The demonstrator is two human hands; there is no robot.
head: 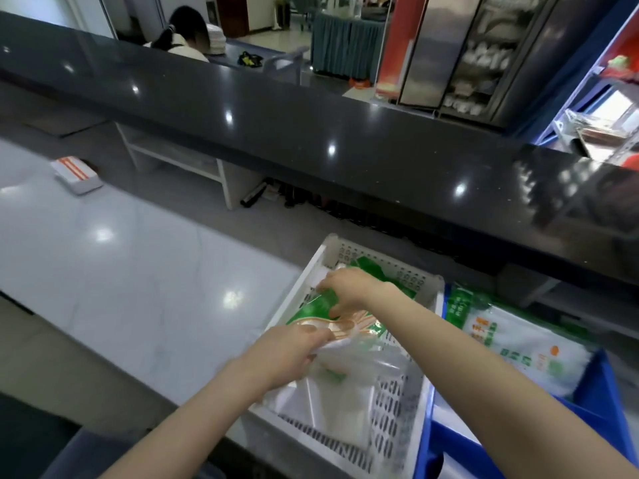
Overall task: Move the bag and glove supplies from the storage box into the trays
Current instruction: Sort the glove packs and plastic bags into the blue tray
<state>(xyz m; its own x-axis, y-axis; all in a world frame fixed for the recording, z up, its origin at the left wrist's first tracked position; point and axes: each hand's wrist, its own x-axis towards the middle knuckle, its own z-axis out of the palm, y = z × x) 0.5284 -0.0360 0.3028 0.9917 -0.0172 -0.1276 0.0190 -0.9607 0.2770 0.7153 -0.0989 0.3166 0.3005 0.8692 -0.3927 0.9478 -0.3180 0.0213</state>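
No wording can be read. The green-and-white packet [518,337] in the blue box [601,378] carries green and orange printed blocks (characters, apparently, but too blurred to read). The print on the green-and-orange packet [352,324] in the white tray [380,267] is equally smeared.

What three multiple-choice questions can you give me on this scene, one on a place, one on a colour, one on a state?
1. Where is the blue plastic storage box relative to the white perforated plastic tray?
A. left of it
B. right of it
C. stacked on it

2. What colour are the stripes on the small white carton on the pale counter?
A. orange
B. blue
C. black

3. What are the left hand and right hand doing?
A. gripping the green-and-clear plastic packet in the tray
B. hanging idle
C. resting flat on the counter

Answers:
1. B: the box's blue wall adjoins the tray's right side.
2. A: orange bars cross the carton's top.
3. A: both hands' fingers pinch the packet.
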